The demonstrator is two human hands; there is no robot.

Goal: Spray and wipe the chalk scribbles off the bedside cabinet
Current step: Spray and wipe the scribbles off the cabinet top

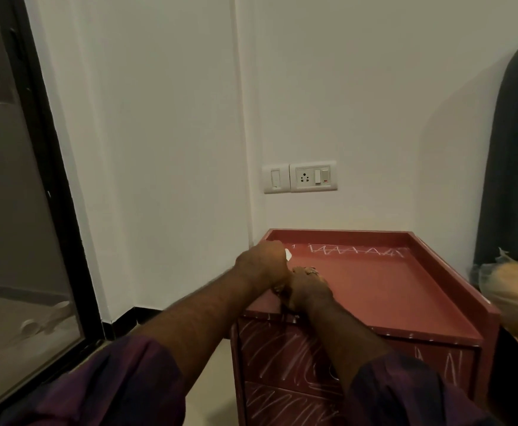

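Cabinet top (389,290) scribbled; left hand (260,265) maybe pinching chalk (288,254).

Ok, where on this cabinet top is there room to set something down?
The cabinet top is bare in its middle and right, from the chalk zigzag by the back rim to the front rim. Its left side is crowded: the left hand, holding a white piece, meets the right hand.

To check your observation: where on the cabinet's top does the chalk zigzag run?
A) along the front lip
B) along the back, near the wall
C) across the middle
B: the chalk zigzag runs just inside the back rim of the cabinet top, below the wall socket.
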